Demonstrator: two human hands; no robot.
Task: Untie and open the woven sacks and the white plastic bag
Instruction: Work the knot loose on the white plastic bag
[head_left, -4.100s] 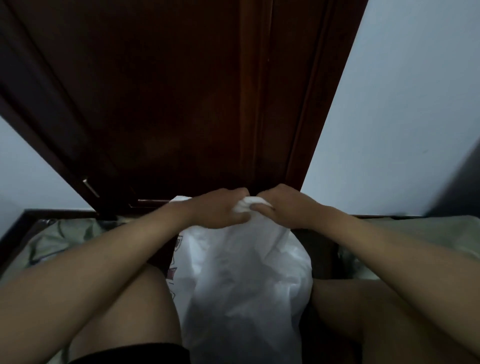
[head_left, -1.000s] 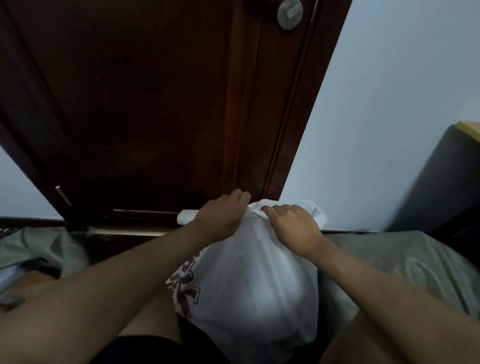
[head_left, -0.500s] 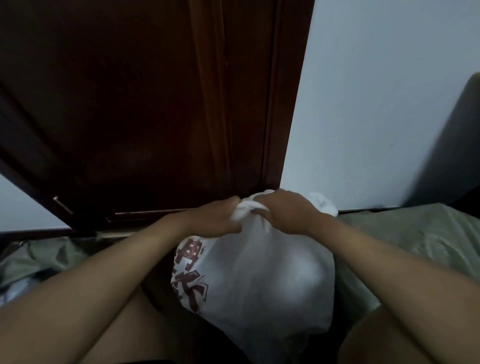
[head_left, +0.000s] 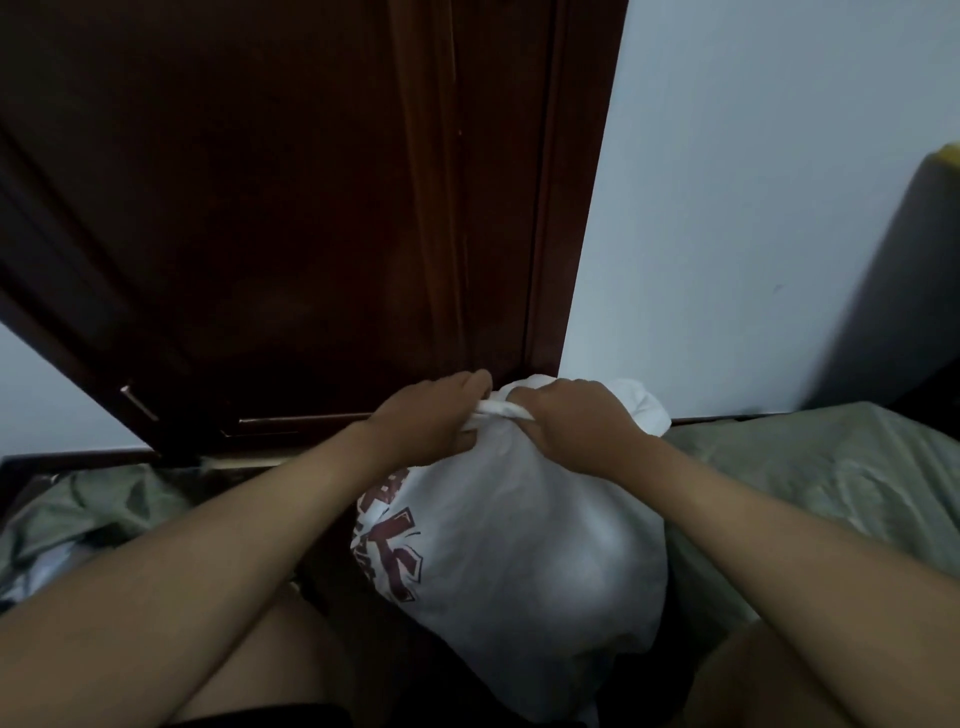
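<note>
Since half a second earlier your hands barely shifted, your left hand (head_left: 431, 421) and right hand (head_left: 571, 423) staying curled tight round the twisted neck (head_left: 498, 410) of the bulging white plastic bag with dark red print (head_left: 519, 545). The bag stood between your knees on the floor, at the foot of the dark wooden door (head_left: 311, 208). The knot ran crosswise between both fists, equally near each, so loosening it probably meant pulling apart sideways.

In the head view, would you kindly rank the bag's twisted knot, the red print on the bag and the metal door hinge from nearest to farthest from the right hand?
1. Twisted knot, pinched by the right hand.
2. Red print, lower left on the bag.
3. Metal door hinge, far left.
</note>
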